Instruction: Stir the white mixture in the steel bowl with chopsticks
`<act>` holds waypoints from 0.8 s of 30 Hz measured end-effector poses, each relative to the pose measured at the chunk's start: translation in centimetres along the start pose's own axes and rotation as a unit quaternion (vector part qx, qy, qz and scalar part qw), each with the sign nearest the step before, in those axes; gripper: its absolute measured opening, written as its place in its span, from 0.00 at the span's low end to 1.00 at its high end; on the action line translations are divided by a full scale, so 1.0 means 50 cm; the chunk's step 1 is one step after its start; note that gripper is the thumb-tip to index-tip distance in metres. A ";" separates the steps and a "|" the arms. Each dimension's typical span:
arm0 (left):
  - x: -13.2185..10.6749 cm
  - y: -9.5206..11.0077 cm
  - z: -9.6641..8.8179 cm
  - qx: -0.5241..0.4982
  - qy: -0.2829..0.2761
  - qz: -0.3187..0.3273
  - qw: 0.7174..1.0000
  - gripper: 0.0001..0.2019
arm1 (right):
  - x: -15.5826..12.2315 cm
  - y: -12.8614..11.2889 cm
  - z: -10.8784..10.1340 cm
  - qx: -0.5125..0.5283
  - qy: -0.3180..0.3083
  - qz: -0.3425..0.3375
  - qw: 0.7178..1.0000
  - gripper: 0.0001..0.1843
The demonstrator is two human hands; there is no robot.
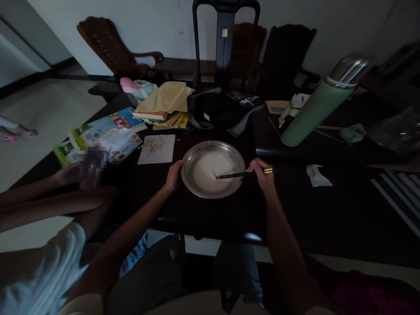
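A round metal plate (190, 168) holding a white liquid or batter (211, 170) sits on the dark table (328, 210) in front of me. My left hand (173, 176) grips the plate's left rim. My right hand (263, 172) is closed around a pair of dark chopsticks (238, 175), whose tips rest in the white mixture.
Another person's arms (49, 197) rest on the table at the left. A white paper with small sticks (156, 148), books and packets (108, 131), a black cap (219, 109), a green thermos (315, 109), a crumpled tissue (316, 175) and chairs (226, 43) lie beyond.
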State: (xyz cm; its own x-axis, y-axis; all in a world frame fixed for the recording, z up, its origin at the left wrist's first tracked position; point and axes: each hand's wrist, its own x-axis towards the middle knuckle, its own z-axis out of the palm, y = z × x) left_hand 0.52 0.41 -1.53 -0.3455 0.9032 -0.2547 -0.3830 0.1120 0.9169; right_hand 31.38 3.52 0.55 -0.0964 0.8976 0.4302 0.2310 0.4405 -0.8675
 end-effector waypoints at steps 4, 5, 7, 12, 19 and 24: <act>0.002 -0.002 0.000 -0.004 -0.001 0.002 1.000 0.09 | 0.002 -0.005 0.009 -0.028 -0.062 -0.030 0.997 0.16; 0.002 -0.003 0.000 -0.004 0.001 0.000 1.000 0.09 | 0.002 -0.003 0.008 -0.036 -0.042 -0.031 0.998 0.15; 0.002 -0.003 -0.001 -0.004 0.002 -0.002 1.000 0.10 | 0.003 0.001 0.002 -0.037 0.017 -0.016 0.999 0.18; 0.002 -0.002 -0.001 0.001 -0.001 0.001 1.000 0.10 | 0.001 0.000 0.001 0.002 -0.023 -0.004 1.000 0.21; 0.003 -0.004 -0.004 -0.001 -0.004 0.000 1.000 0.09 | 0.004 0.005 0.000 -0.030 0.026 -0.011 0.999 0.19; -0.001 -0.001 0.000 -0.003 -0.001 0.001 1.000 0.10 | 0.001 0.000 0.001 0.002 -0.032 -0.003 0.999 0.21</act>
State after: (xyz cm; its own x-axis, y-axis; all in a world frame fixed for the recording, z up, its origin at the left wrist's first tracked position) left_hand 0.53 0.37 -1.55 -0.3439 0.9047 -0.2514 -0.3877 0.1070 0.9156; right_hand 31.33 3.57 0.53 -0.1595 0.8944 0.4180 0.2265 0.4452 -0.8663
